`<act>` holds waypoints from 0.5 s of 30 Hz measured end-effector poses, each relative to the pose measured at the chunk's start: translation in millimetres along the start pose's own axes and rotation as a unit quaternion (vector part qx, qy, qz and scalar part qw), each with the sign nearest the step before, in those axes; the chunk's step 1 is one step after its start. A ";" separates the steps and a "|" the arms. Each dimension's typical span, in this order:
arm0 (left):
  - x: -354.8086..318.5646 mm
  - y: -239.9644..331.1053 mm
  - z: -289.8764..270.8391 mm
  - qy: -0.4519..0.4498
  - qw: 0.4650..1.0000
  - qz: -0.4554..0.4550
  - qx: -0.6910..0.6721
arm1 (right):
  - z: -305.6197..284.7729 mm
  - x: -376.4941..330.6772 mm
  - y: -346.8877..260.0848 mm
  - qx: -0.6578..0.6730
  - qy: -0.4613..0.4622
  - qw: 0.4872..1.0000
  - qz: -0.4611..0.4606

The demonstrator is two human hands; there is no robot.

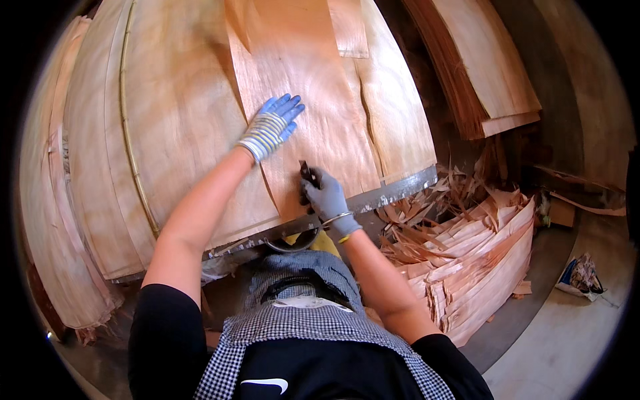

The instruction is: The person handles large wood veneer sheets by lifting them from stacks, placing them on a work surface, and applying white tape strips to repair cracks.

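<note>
With the left hand point(272, 127) spread flat on the reddish veneer sheet point(303, 100) lying atop the tabletop point(393, 189) stack, keep the right hand point(325, 198), closed around a small dark cutting tool point(307, 175) near the sheet's lower edge, moving steadily along the grain, pressing lightly.

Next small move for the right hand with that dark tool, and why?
Probably draw the dark tool along the veneer sheet toward the metal table edge. The right hand grips the tool with its tip on the sheet near that edge, while the left hand lies flat on the sheet higher up, pinning it. What kind of tool it is cannot be told.
</note>
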State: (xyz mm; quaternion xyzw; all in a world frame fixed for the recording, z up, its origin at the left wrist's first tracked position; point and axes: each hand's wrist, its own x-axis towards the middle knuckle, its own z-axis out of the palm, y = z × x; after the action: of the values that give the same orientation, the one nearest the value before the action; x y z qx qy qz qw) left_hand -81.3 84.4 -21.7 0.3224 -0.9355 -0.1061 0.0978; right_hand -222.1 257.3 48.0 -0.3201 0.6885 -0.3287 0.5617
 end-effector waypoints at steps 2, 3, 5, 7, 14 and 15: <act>2.0 -50.4 6.5 0.023 0.999 -0.032 -0.010 | 9.7 8.0 29.6 -0.126 0.056 0.990 -0.024; 4.6 -71.7 2.9 0.059 0.997 -0.055 0.005 | 9.0 14.4 41.7 -0.128 0.069 0.989 -0.026; -6.0 -97.7 -7.2 0.120 0.986 -0.107 0.032 | 12.4 15.8 61.2 -0.130 0.088 0.987 -0.022; -10.1 -99.3 -6.8 0.126 0.985 -0.106 0.046 | 17.9 10.1 38.8 -0.199 0.076 0.974 -0.079; -11.2 -97.4 -7.3 0.143 0.983 -0.105 0.039 | 70.5 74.8 -45.0 -0.420 0.025 0.895 -0.148; -9.8 -96.8 -6.9 0.146 0.983 -0.105 0.033 | 82.7 92.6 -62.8 -0.460 0.022 0.877 -0.133</act>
State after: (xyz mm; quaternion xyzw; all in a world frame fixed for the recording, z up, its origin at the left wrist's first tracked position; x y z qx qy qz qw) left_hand -15.6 15.1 -41.6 0.4336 -0.8754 -0.0362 0.2107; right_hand -151.4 138.2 34.2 -0.6237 0.7253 -0.0532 0.2865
